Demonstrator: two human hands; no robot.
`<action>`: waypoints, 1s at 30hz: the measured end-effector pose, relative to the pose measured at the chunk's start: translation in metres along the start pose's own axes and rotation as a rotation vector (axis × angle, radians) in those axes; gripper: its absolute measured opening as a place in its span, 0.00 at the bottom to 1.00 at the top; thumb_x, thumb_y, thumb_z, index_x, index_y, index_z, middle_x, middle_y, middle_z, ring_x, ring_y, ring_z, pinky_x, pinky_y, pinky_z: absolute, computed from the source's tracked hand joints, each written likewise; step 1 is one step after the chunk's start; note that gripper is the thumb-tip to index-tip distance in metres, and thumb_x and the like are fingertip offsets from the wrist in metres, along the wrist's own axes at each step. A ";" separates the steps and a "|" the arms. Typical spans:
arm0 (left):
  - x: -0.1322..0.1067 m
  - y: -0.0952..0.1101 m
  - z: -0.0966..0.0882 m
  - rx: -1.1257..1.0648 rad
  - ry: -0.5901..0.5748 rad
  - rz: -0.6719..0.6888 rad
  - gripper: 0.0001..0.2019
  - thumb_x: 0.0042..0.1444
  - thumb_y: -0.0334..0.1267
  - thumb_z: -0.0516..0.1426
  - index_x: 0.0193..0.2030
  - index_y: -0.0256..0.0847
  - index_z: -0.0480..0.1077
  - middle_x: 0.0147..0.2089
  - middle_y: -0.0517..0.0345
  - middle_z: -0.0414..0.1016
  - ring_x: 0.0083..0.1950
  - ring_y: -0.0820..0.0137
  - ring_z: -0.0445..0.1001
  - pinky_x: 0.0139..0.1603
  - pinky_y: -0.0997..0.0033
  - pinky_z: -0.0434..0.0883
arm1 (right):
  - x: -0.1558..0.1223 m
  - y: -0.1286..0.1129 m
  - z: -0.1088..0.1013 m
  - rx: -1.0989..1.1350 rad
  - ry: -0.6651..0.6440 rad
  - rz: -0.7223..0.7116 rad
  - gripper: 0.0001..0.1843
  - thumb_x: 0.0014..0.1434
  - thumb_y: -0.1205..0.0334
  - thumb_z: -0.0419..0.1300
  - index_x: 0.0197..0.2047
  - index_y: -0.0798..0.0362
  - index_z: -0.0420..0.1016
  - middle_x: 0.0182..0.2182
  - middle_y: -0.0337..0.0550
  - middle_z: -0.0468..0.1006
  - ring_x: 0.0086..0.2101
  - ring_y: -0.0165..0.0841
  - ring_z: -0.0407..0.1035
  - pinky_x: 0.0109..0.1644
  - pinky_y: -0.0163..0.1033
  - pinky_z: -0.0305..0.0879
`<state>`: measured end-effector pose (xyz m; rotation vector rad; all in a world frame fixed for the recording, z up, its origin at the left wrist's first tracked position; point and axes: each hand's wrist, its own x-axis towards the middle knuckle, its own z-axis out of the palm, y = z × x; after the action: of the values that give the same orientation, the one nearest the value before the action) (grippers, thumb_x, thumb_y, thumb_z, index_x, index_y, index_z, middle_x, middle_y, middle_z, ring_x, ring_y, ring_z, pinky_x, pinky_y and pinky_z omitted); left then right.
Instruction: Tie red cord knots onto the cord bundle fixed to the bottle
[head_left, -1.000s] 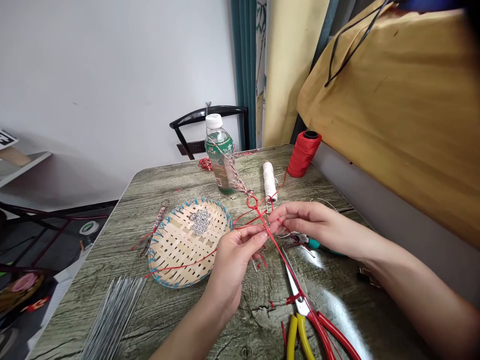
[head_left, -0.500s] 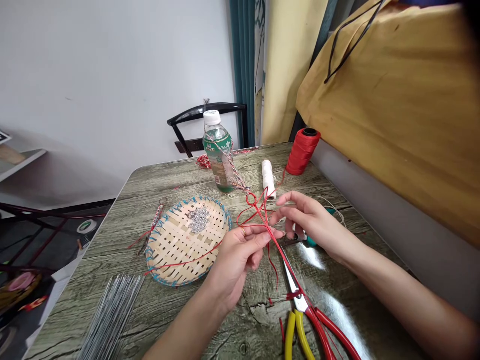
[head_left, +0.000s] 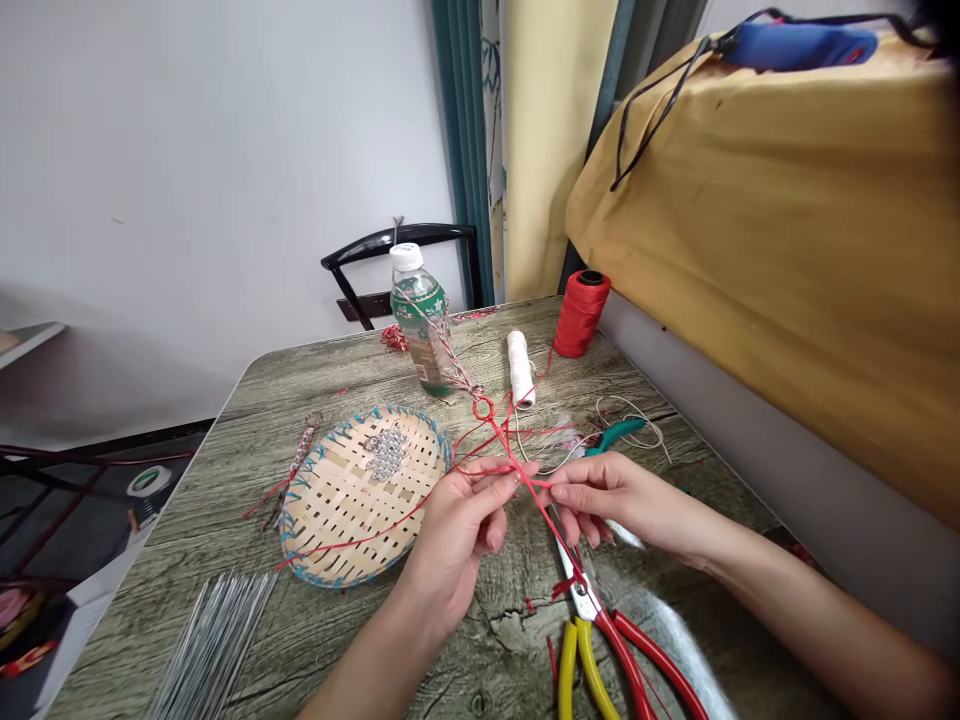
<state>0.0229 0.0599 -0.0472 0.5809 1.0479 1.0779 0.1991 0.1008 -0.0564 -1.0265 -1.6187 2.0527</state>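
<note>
My left hand (head_left: 457, 530) and my right hand (head_left: 607, 497) meet over the table's middle, both pinching thin red cord (head_left: 501, 443). The cord runs up to a small loop knot (head_left: 484, 408) tied to a braided strand hanging off a plastic bottle (head_left: 421, 318). One strand trails left across a woven bamboo tray (head_left: 330, 520) that holds a cluster of small metal rings (head_left: 386, 453). Red-handled scissors (head_left: 600, 620) lie just below my right hand.
Yellow-handled pliers (head_left: 581, 670) lie beside the scissors. A red thread spool (head_left: 579, 313), a white thread spool (head_left: 519, 367) and teal-handled pliers (head_left: 619, 433) stand farther back. A bundle of metal wires (head_left: 214, 650) lies at the front left. A yellow-covered bulk (head_left: 787, 250) flanks the right.
My right hand came down and toward me, and now pinches the cord close to my left hand's fingertips. The view shifted slightly to the right.
</note>
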 end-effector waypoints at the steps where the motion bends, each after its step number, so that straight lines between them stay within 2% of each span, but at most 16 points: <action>1: 0.000 -0.001 0.001 0.002 -0.004 -0.003 0.09 0.49 0.34 0.60 0.37 0.34 0.70 0.40 0.50 0.76 0.15 0.90 0.54 0.16 0.85 0.49 | -0.001 0.000 0.000 0.003 0.009 -0.003 0.16 0.56 0.53 0.55 0.29 0.58 0.71 0.21 0.38 0.73 0.19 0.21 0.62 0.22 0.27 0.56; 6: 0.000 -0.004 0.004 0.032 -0.024 -0.010 0.09 0.49 0.35 0.59 0.37 0.33 0.71 0.41 0.50 0.76 0.15 0.89 0.54 0.17 0.83 0.51 | -0.002 0.002 0.002 0.055 0.049 0.020 0.18 0.54 0.50 0.56 0.27 0.58 0.70 0.21 0.40 0.75 0.19 0.21 0.64 0.21 0.26 0.57; 13: 0.000 -0.004 0.001 0.129 0.051 0.083 0.10 0.50 0.33 0.57 0.40 0.35 0.70 0.47 0.49 0.73 0.18 0.86 0.61 0.19 0.81 0.57 | -0.007 0.000 -0.004 0.010 0.102 0.024 0.17 0.55 0.52 0.56 0.30 0.59 0.73 0.20 0.40 0.75 0.17 0.20 0.62 0.20 0.25 0.54; 17: -0.003 -0.001 0.004 0.120 -0.021 0.033 0.14 0.48 0.29 0.56 0.44 0.37 0.68 0.45 0.50 0.74 0.17 0.84 0.64 0.19 0.80 0.59 | -0.010 -0.001 -0.007 -0.010 0.104 0.021 0.16 0.56 0.52 0.55 0.30 0.59 0.72 0.20 0.40 0.75 0.17 0.20 0.61 0.20 0.26 0.52; 21: -0.008 0.003 0.003 0.057 -0.126 0.000 0.13 0.55 0.38 0.49 0.43 0.35 0.69 0.44 0.47 0.74 0.17 0.80 0.66 0.19 0.77 0.61 | -0.009 -0.001 -0.005 -0.029 0.119 0.013 0.16 0.56 0.53 0.55 0.29 0.59 0.71 0.20 0.41 0.75 0.17 0.20 0.60 0.19 0.26 0.50; 24: -0.007 0.006 0.000 0.141 -0.056 0.019 0.16 0.57 0.45 0.49 0.42 0.34 0.68 0.43 0.45 0.74 0.16 0.81 0.65 0.18 0.77 0.60 | -0.014 0.001 -0.004 -0.026 0.096 0.015 0.16 0.56 0.53 0.55 0.30 0.60 0.72 0.20 0.40 0.74 0.17 0.20 0.59 0.20 0.26 0.51; 27: -0.004 0.009 -0.003 0.268 0.018 0.059 0.18 0.56 0.47 0.49 0.42 0.34 0.67 0.44 0.45 0.74 0.16 0.82 0.65 0.18 0.78 0.60 | -0.023 0.002 -0.003 -0.006 0.041 0.043 0.15 0.55 0.54 0.57 0.29 0.60 0.72 0.19 0.39 0.73 0.17 0.20 0.59 0.20 0.26 0.52; 30: -0.003 0.013 -0.003 0.372 0.045 0.095 0.18 0.57 0.48 0.48 0.41 0.33 0.68 0.44 0.45 0.74 0.16 0.82 0.66 0.18 0.78 0.61 | -0.033 0.004 -0.003 0.014 -0.014 0.083 0.13 0.54 0.56 0.58 0.30 0.60 0.73 0.18 0.38 0.72 0.17 0.20 0.59 0.21 0.26 0.53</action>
<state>0.0141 0.0622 -0.0371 0.9156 1.2821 0.9870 0.2239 0.0802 -0.0496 -1.0938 -1.5909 2.1256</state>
